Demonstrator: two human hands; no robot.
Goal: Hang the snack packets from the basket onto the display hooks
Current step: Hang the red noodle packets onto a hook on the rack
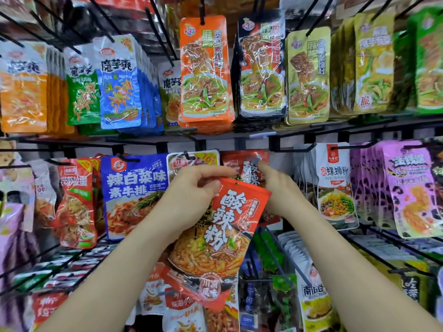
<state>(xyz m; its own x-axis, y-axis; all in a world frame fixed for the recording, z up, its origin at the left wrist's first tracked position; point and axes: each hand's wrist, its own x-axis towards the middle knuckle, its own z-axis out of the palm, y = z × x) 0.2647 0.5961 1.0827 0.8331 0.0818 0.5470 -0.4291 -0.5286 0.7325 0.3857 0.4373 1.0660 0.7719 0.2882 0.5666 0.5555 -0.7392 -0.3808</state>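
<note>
A red snack packet (pixel 223 233) with white lettering and a noodle picture hangs tilted in front of the middle row. My left hand (pixel 191 195) pinches its top left corner between thumb and fingers. My right hand (pixel 275 188) reaches behind the packet's upper right edge, its index finger pointing up at the tip of a display hook (pixel 257 159). A matching red packet (pixel 247 168) hangs on that hook behind. The basket is out of view.
Black wire hooks full of packets fill the rack: a blue packet (pixel 134 190) and a red-and-white packet (pixel 191 161) to the left, white packets (pixel 334 185) to the right. Orange (pixel 206 70), black (pixel 262 65) and yellow (pixel 306 77) packets hang above. More rows lie below.
</note>
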